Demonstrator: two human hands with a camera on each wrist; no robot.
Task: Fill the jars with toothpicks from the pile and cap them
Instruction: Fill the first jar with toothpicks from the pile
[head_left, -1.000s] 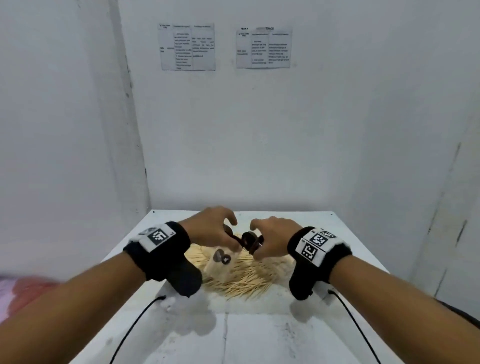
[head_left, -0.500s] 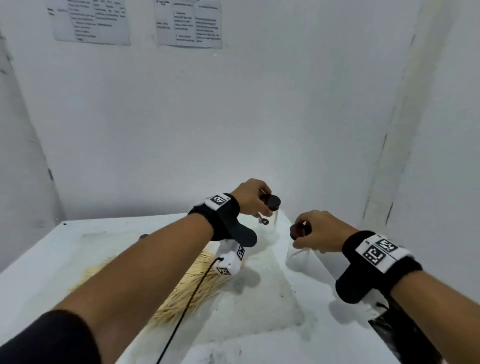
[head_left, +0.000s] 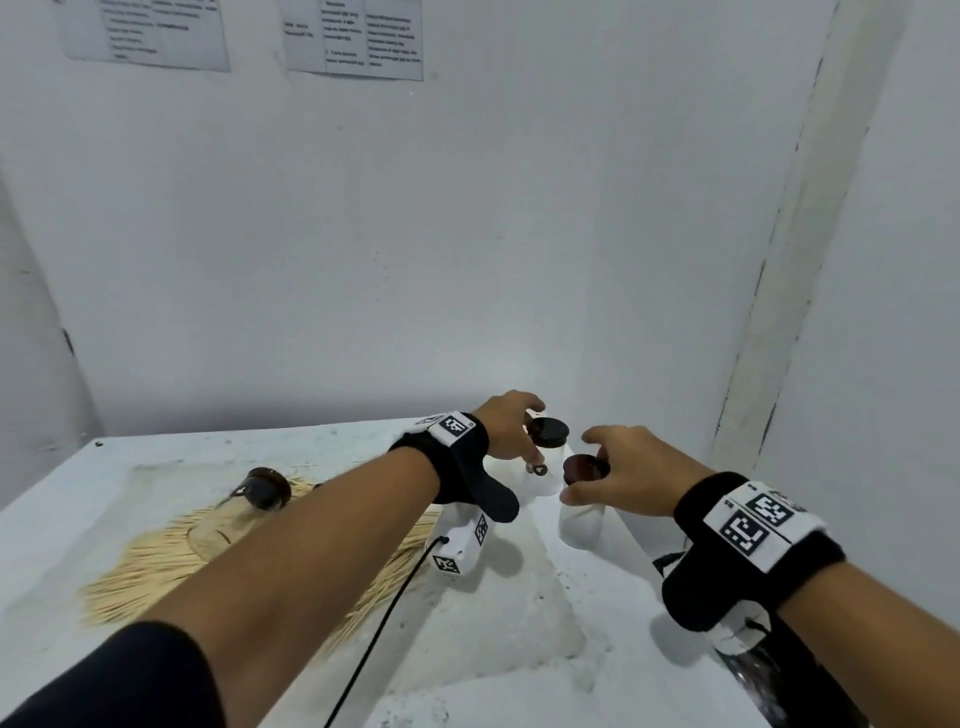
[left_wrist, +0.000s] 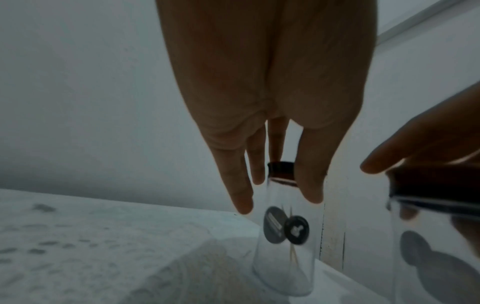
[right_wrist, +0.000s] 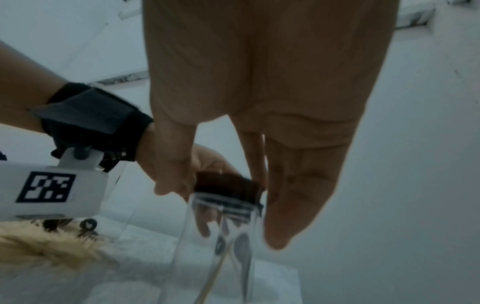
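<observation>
Three capped jars: left hand (head_left: 506, 426) one (head_left: 545, 457), right hand (head_left: 631, 475) one (head_left: 582, 514), third (head_left: 244, 512) on toothpicks (head_left: 156, 566).

My right hand (right_wrist: 259, 102) grips the dark lid (right_wrist: 228, 187) of a clear glass jar (right_wrist: 221, 246), thumb on one side, fingers (right_wrist: 293, 205) on the other. The jar stands upright on the white table (right_wrist: 272, 283) and contains a few toothpicks (right_wrist: 215, 273). My left hand (right_wrist: 207, 160) is just behind the lid; its wrist carries a black strap (right_wrist: 96, 121) and a white camera unit (right_wrist: 52, 191). The toothpick pile (right_wrist: 46, 246) lies at lower left.
</observation>
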